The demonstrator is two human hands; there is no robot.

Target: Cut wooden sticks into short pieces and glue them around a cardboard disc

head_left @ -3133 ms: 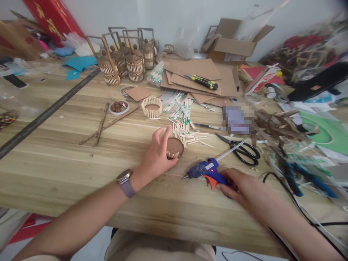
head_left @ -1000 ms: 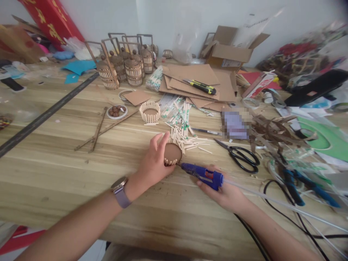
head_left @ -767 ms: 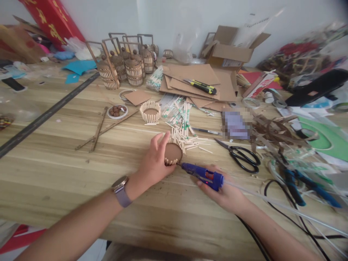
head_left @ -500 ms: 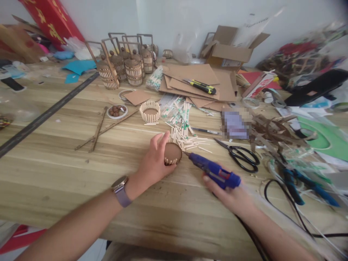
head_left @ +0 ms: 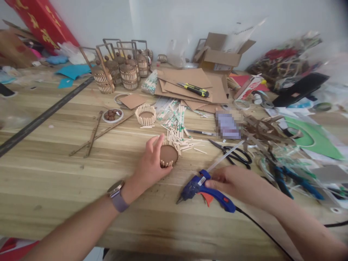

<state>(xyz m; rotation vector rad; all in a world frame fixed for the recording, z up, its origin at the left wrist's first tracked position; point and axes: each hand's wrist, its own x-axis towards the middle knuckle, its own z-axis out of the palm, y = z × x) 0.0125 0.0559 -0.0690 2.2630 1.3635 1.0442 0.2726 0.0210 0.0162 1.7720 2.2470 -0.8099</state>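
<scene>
The near part of the desk [head_left: 67,188] is crossed by the two forearms, and a watch [head_left: 116,187] with a purple strap is worn on the left wrist. The right hand [head_left: 231,179] is partly curled at the back of a blue glue gun [head_left: 192,187], with the thumb laid against its body; whether the gun is gripped or only touched cannot be told. The gun's nozzle is pointed down and to the left, its orange trigger is left uncovered by the fingers, and a clear glue stick [head_left: 226,156] is seen angled out of its rear. A black cord [head_left: 250,217] is led from the handle toward the near edge.

A round brown base [head_left: 168,154] is grasped on the desk by the left hand [head_left: 148,159], which is half open and curved around its left side. The thumb is pressed along the near rim, beside a short row of upright sticks [head_left: 166,164], and the index finger is raised.

Loose wooden sticks [head_left: 185,143] are scattered just beyond the base. To the right, black scissors [head_left: 225,148] and blue-handled pliers [head_left: 301,183] are laid.

Farther back, a ring of upright sticks [head_left: 146,121] is placed near a white bowl [head_left: 112,121] of brown balls. Behind them, a utility knife [head_left: 193,89] is rested on cardboard sheets [head_left: 185,76], and lidded baskets [head_left: 129,77] with tall handles are grouped toward the wall.
</scene>
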